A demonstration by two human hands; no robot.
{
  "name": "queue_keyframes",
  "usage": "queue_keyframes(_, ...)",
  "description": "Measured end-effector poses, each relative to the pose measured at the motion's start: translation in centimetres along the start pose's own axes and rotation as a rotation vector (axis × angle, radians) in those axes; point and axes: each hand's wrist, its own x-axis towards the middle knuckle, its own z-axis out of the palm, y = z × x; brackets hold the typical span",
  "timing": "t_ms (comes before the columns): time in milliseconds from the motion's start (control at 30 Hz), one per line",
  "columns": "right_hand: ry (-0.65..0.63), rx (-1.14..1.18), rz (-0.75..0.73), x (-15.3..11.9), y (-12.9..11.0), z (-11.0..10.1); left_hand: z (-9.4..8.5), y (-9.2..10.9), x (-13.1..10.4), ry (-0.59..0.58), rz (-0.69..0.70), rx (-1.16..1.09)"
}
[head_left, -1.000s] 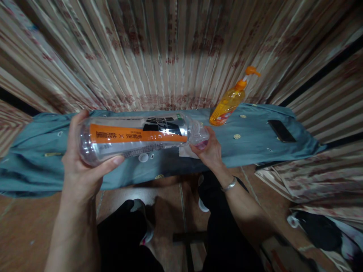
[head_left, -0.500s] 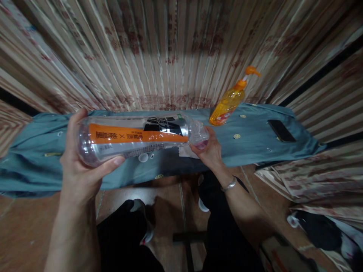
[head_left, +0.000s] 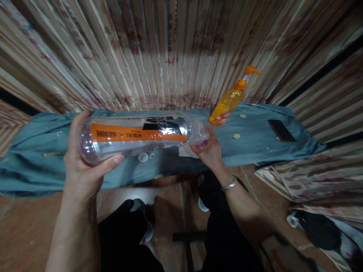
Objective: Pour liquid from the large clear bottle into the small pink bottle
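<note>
A large clear bottle [head_left: 136, 134] with an orange, silver and black label lies nearly level in the air over the cloth-covered table. My left hand [head_left: 87, 158] is wrapped round its base end at the left. At the neck end, my right hand [head_left: 208, 149] grips a small clear container [head_left: 200, 139] with pinkish contents. The bottle's neck meets this container; the exact contact is hard to make out. Below the bottle on the cloth lie a round white cap [head_left: 143, 157] and a white tissue [head_left: 188, 152], partly hidden by my right hand.
An orange pump bottle [head_left: 227, 104] stands at the back of the teal cloth [head_left: 252, 151]. A black phone [head_left: 281, 130] lies on the right. Pleated curtains [head_left: 159, 56] hang behind. My legs are below the table's front edge.
My left hand and the bottle's base end have shifted slightly to the right, and the bottle has rolled a little. My right hand has stayed nearly still.
</note>
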Motion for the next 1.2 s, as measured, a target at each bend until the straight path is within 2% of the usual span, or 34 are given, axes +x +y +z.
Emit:
queue_keyframes(100,-0.002,0.005,-0.005,-0.03,-0.04,0.0,0.05,-0.15,-0.03,0.016,-0.105,-0.127)
queue_keyframes(567,0.02,0.021,-0.01,0.02,0.16,0.28,0.03,-0.17,-0.06,0.008,-0.051,-0.101)
queue_keyframes(1200,0.02,0.016,-0.023,-0.02,0.38,0.43,-0.2,-0.7,-0.32,-0.024,-0.093,-0.082)
